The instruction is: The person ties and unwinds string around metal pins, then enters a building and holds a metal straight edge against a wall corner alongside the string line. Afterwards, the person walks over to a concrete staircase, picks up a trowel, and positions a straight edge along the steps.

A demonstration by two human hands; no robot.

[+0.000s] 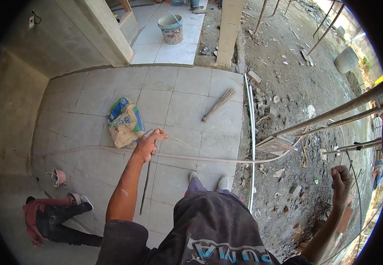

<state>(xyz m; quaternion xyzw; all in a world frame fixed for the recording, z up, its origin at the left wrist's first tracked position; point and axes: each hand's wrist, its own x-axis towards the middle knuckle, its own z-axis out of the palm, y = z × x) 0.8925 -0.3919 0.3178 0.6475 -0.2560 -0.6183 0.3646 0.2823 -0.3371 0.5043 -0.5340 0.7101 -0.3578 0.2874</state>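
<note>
My left hand (151, 145) is closed around a thin dark rod (144, 187) that hangs down over the tiles, with fine pale wire or string (178, 140) looping out from the fingertips. A crumpled paper sack (125, 124) lies on the floor just beyond that hand, and a pale hose (200, 159) runs across the tiles beneath it. My right hand (339, 179), out at the right over the rubble, is closed in a fist; whether it holds anything is unclear. A thin dark bar or cable (354, 172) is beside it.
A co-worker (57, 218) lies or crouches at lower left near a small pink bucket (59, 176). A stick broom (218, 104), white pipes (249, 110), a column (227, 37) and scaffold tubes (319, 115) border my right. A bucket (170, 31) and someone's legs (196, 8) are on the raised tiles ahead.
</note>
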